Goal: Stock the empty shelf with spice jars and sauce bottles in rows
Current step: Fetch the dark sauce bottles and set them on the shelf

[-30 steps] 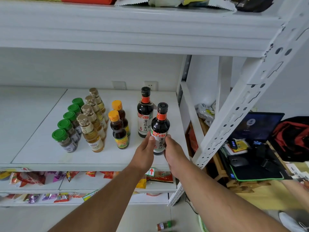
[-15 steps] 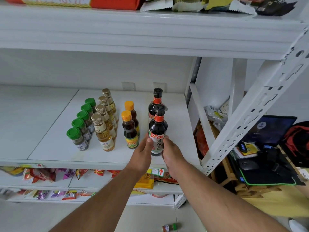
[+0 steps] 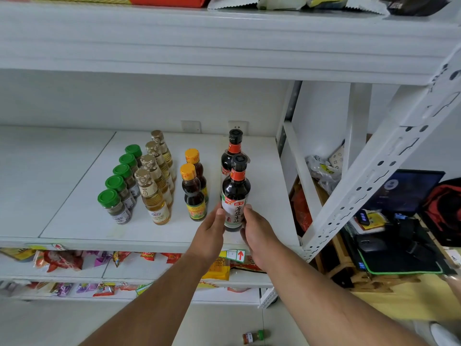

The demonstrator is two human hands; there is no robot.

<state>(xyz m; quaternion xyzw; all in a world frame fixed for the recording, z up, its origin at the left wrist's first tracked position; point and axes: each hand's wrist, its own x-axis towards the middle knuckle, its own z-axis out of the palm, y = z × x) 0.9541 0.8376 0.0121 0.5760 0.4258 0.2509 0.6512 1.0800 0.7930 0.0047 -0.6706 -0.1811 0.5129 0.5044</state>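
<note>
A dark soy sauce bottle (image 3: pixel 235 193) with a red neck band stands upright on the white shelf (image 3: pixel 82 221), directly in front of a second identical bottle (image 3: pixel 233 151). My left hand (image 3: pixel 210 233) and my right hand (image 3: pixel 257 231) press against its lower sides, thumbs on the label. To the left run three rows going back: two orange-capped dark bottles (image 3: pixel 192 193), several gold-capped yellow oil bottles (image 3: pixel 153 196), and several green-lidded spice jars (image 3: pixel 113 206).
A perforated white upright (image 3: pixel 374 171) slants at the shelf's right end. Beyond it sit a laptop (image 3: pixel 404 191) and a desk with clutter. Snack packets (image 3: pixel 57 260) fill the lower shelves. A small spice jar (image 3: pixel 253 335) lies on the floor.
The front soy sauce bottle has shifted left, from beside the back bottle to straight in front of it. Both hands stayed on it. The view drifted slightly.
</note>
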